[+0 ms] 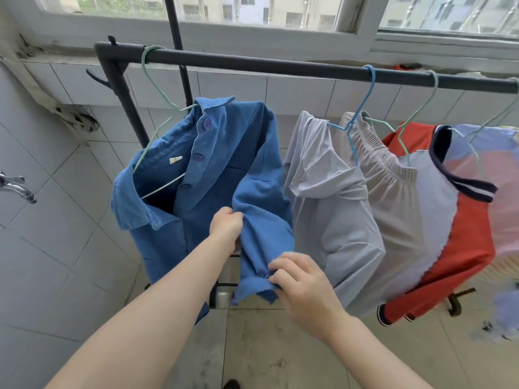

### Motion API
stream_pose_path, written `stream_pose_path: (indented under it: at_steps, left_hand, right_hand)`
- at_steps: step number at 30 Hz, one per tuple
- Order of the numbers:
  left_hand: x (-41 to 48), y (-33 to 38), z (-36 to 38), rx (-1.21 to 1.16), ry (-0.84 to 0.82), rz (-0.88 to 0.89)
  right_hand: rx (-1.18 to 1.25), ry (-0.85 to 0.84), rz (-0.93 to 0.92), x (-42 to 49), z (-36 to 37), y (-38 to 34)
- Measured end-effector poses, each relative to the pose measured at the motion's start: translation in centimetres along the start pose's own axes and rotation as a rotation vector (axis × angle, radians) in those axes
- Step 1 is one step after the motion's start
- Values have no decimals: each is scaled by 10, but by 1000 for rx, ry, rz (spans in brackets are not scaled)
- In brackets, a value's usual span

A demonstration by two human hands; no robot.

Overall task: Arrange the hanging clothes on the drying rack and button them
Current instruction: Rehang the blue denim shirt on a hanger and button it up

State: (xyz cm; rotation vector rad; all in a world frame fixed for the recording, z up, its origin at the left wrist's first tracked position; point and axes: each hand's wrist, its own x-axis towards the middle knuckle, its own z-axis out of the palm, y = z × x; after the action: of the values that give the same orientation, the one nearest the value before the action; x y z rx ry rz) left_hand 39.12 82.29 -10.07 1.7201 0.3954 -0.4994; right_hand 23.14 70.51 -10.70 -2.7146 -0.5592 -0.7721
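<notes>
While the blue jacket [219,153] hangs askew on its green hanger [151,80] at the left end of the drying rack [280,66], both hands are on its sleeve [261,220], which falls across the front of the garment. That looks like the reason for the hold: the sleeve seems to cover the lower front, so it probably has to be drawn aside and straightened before any buttoning. The front appears open, since the inner label shows beside the purple buttons [207,124], none of which looks fastened.

The left hand [226,228] is curled into the cloth where the sleeve meets the jacket's front, fingers closed on a fold. Lower down, the right hand [306,284] pinches the crumpled cuff [252,290] between thumb and bent fingers, holding it out towards the person.

Further right along the same bar hang a grey hooded top [331,209], a beige garment [393,192] with an elastic waist and a red top [463,262], each on its own hanger, crowded together and touching.
</notes>
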Motion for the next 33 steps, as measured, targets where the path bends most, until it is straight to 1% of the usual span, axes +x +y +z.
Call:
stream_pose_path:
  at_steps: [1,2,4,6,7,8,9,10,11,13,14,15,16,17,19,20,21,24,26,29,33]
  left_hand:
    - [-1,-2,0,26,42,25]
    - [-5,-6,4,60,72,51]
    - [-15,-15,14,93,105,122]
    - [-27,-24,29,75,80,176]
    - [-36,-29,36,63,46,200]
    - [-44,-33,41,55,0,210]
    - [-50,-37,44,50,-53,208]
    - [-55,-41,45,59,-101,199]
    - [-58,-46,44,90,-131,178]
    - [-64,-56,39,164,-154,132]
    - [-66,-59,35,182,-173,114]
    - [-68,-62,30,190,-197,98]
    - [-70,-64,26,198,-211,92]
    - [-71,-65,20,207,-209,95]
    - [-72,-64,9,219,-182,102]
    - [-72,-64,3,227,-154,108]
    - [-71,-63,-3,246,-116,121]
    - [-69,-62,-23,301,-10,140]
    - [-66,-63,-38,317,61,139]
    - [-59,-63,-56,328,198,138]
    - [-37,-56,-85,279,383,90]
  right_hand:
    - [101,-25,88,-10,-5,-3]
    - [191,-42,215,-23,-13,-5]
    - [367,-42,527,-41,-21,-7]
    - [538,70,849,-49,-25,-3]
    - [569,176,985,-54,-27,1]
    - [565,271,1094,-58,-29,6]
    - [546,316,1156,-62,-29,11]
    - [512,264,1167,-67,-31,15]
    - [470,112,1125,-73,-31,20]
    - [274,-387,925,-78,-33,26]
    - [160,-588,809,-75,-33,27]
    - [59,-679,709,-70,-33,28]
    - [-22,-689,636,-64,-32,28]
    - [-72,-634,590,-56,-30,28]
    - [-106,-522,578,-43,-24,30]
    - [-93,-518,590,-37,-21,32]
    - [-86,-563,615,-31,-18,34]
    - [-54,-857,736,-13,-4,38]
    - [24,-994,791,-4,10,37]
    - [118,-1059,794,7,25,33]
    - [240,-1031,701,45,48,24]
